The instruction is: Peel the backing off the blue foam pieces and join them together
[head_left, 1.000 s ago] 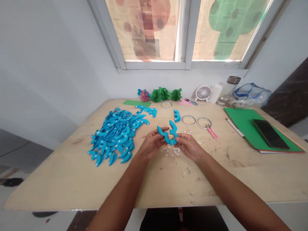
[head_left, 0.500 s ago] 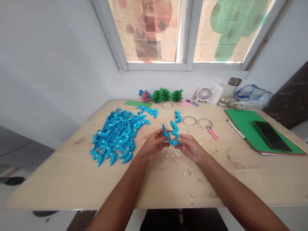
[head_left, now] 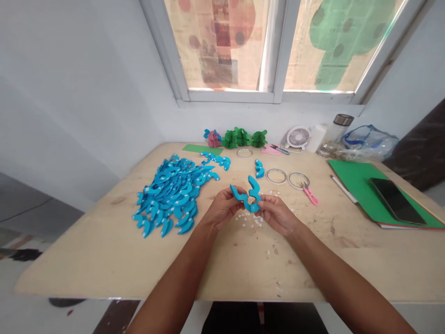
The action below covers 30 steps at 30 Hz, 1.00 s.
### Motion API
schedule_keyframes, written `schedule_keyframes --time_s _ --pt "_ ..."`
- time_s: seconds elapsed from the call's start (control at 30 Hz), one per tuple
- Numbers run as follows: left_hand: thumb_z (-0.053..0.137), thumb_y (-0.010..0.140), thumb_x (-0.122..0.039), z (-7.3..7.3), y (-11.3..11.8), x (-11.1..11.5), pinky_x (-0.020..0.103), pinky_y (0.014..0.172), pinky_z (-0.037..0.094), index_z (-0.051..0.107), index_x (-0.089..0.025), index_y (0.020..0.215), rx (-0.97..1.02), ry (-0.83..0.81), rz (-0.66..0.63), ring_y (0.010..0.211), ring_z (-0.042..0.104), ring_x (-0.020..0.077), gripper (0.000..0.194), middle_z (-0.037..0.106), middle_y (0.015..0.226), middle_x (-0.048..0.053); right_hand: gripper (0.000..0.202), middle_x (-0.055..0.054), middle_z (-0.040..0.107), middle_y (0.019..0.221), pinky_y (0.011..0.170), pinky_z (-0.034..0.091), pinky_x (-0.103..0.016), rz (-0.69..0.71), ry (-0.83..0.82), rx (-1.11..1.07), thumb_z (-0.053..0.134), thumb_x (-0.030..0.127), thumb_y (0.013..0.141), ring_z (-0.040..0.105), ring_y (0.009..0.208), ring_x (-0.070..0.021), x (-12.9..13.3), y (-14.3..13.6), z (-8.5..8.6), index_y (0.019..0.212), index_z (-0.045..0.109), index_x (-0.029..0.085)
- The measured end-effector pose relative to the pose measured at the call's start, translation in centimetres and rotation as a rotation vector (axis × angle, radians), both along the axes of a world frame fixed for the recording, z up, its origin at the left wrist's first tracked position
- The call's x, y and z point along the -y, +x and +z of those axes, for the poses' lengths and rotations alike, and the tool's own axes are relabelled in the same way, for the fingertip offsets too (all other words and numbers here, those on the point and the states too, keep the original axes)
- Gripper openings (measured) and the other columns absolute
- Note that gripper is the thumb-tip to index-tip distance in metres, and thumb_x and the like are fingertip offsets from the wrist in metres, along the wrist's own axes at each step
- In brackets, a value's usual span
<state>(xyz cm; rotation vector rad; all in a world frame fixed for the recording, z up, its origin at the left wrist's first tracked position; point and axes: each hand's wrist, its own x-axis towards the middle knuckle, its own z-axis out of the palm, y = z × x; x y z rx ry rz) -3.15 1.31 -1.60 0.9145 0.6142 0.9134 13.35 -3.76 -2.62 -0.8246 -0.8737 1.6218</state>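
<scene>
A blue curved paper piece (head_left: 252,195) is held up between both hands over the wooden table (head_left: 174,273). My left hand (head_left: 223,207) pinches its left part, and my right hand (head_left: 276,213) grips its lower right side. Small white bits (head_left: 255,221) lie on the table beneath and around the fingers. A large heap of blue paper pieces with white squares (head_left: 174,190) spreads to the left of my left hand. Beyond my hands lies one more blue piece (head_left: 259,169).
Tape rings (head_left: 276,176) and pink-handled scissors (head_left: 310,195) lie right of centre. A phone (head_left: 396,199) rests on a green folder (head_left: 358,185) at the right. Along the wall stand green paper shapes (head_left: 241,137), a fan (head_left: 298,138) and a bottle (head_left: 335,132).
The left part of the held blue piece has tilted outward to the left, opening its shape wider. The camera view has shifted slightly, so the table items appear a little further right.
</scene>
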Motion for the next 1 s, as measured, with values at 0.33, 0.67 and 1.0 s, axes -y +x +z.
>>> schedule_keyframes --time_s 0.33,0.67,1.0 --pt "0.075 0.058 -0.019 0.6 -0.3 -0.1 0.025 0.06 0.046 0.065 -0.013 0.072 0.033 0.02 0.048 0.063 0.058 0.0128 0.018 0.065 0.073 0.005 0.014 -0.003 0.066 0.075 0.062 0.042 -0.024 -0.004 -0.005 -0.038 0.07 0.024 0.067 0.056 0.063 -0.0108 0.0 0.1 0.1 0.077 0.067 0.016" --pt "0.074 0.057 -0.016 0.9 -0.6 -0.2 0.022 0.053 0.041 0.065 -0.013 0.072 0.035 0.022 0.078 0.054 0.053 0.009 0.018 0.059 0.061 0.0 0.014 0.0 0.062 0.061 0.054 0.037 -0.021 -0.138 0.06 0.212 0.069 0.028 0.067 0.052 0.055 -0.0093 -0.5 -0.1 -0.6 0.07 0.065 0.016" --pt "0.071 0.057 -0.016 1.3 0.4 0.7 0.021 0.051 0.039 0.068 -0.013 0.07 -0.242 0.257 0.19 0.052 0.05 0.0077 0.013 0.062 0.062 0.0 0.013 0.004 0.054 0.051 0.047 0.029 -0.02 -0.188 0.084 0.435 0.062 0.025 0.068 0.043 0.045 -0.0065 -0.2 -0.7 0.1 0.063 0.057 0.015"
